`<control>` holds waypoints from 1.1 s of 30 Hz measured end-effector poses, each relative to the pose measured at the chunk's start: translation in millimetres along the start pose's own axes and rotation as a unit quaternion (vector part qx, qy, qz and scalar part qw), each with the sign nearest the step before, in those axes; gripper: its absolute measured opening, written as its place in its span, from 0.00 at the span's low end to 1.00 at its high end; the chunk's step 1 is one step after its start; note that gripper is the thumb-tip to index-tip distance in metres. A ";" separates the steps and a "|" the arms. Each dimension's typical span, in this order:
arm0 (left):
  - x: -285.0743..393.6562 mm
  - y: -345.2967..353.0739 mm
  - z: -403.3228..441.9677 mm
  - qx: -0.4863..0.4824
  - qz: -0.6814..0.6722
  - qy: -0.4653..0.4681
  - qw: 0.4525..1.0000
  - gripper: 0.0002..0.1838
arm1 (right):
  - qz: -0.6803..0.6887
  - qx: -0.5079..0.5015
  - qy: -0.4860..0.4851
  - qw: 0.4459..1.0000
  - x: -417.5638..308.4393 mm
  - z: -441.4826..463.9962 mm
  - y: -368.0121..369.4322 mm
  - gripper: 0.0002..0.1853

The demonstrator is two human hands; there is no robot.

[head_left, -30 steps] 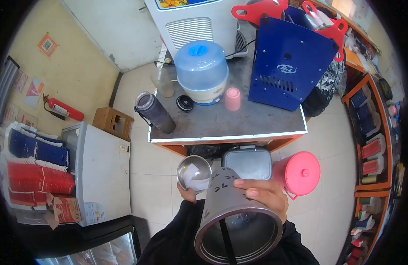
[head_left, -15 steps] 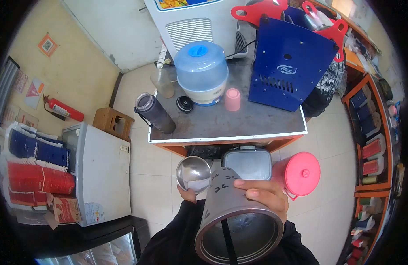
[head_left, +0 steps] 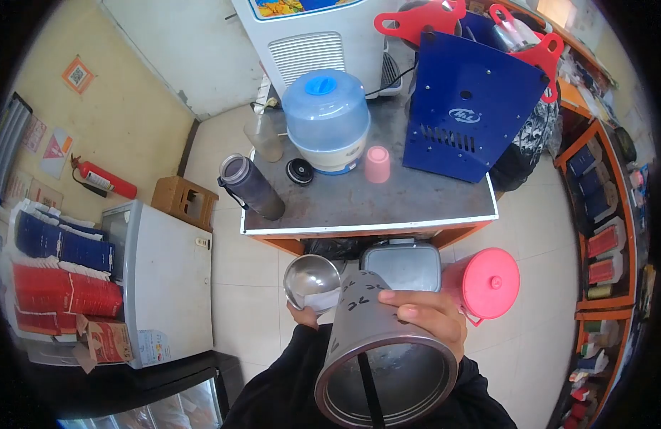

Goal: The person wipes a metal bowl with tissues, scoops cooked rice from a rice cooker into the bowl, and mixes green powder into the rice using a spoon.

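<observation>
My left hand holds a round metal bowl by its lower edge, fingers partly hidden beneath it. A white piece lies inside the bowl. Close to the camera, a grey cylinder with dark marks tilts with its wide metal-rimmed end toward me. A black strip crosses that end. The fingers of my right hand wrap over the cylinder's right side. The bowl is just left of the cylinder's far end.
Ahead, a dark-topped table bears a grey bottle, a black lid, a blue-lidded appliance, a pink cup and a blue machine. A pink bucket and grey bin stand below; a white freezer is left.
The bowl in my left hand has tilted a little, and the white piece has slid toward its lower edge. My right hand and the cylinder stay nearly still.
</observation>
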State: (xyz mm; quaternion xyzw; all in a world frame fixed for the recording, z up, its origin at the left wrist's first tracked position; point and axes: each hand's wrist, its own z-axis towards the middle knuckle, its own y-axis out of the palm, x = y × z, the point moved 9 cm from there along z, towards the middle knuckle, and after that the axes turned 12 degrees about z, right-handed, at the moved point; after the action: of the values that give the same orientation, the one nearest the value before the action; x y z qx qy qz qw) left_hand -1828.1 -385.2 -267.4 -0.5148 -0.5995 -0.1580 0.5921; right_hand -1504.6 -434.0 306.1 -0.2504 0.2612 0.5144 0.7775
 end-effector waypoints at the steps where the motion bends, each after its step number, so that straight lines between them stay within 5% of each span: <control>1: 0.5 0.1 0.7 0.001 -0.005 0.006 1.000 0.40 | 0.000 0.001 -0.003 1.000 -0.1 0.3 0.0 0.25; 33: -17.9 -1.4 -13.7 -0.027 -0.103 -0.120 0.987 0.40 | 0.006 -0.022 -0.007 1.000 -5.5 -4.6 10.0 0.26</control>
State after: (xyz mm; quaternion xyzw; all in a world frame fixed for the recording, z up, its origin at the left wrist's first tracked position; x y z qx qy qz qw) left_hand -1825.9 -404.5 -279.0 -0.4812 -0.7114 -0.1717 0.4825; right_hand -1516.4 -437.2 305.1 -0.2620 0.2458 0.5261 0.7708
